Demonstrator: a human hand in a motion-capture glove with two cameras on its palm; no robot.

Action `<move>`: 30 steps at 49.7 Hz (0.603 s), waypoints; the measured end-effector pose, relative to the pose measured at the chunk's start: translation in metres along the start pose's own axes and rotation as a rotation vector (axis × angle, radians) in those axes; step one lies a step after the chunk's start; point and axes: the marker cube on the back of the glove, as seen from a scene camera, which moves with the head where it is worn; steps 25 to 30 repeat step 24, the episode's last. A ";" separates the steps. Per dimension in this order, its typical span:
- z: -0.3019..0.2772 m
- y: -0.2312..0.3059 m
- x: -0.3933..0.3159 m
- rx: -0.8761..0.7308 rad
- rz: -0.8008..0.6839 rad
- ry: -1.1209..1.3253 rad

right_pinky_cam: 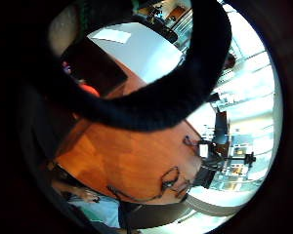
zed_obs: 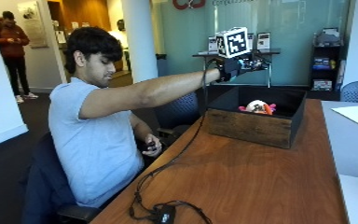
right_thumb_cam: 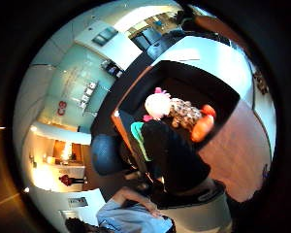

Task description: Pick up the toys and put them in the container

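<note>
Your gloved right hand hovers above the container, its grip impossible to tell; plush toys lie inside at 12 o'clock.

Even daylight from the glass wall; table shows soft sheen. Palm views: windows blown out, edges bent, near strap blurred.

Toys (a pink-white plush, a spotted one, an orange one) lie together inside the dark, wood-fronted container at the worktop's far end.
</note>
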 end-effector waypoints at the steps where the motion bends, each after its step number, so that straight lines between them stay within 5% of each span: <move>1: -0.002 0.004 0.003 0.000 -0.004 0.015; 30: 0.062 0.105 0.086 -0.148 0.065 0.075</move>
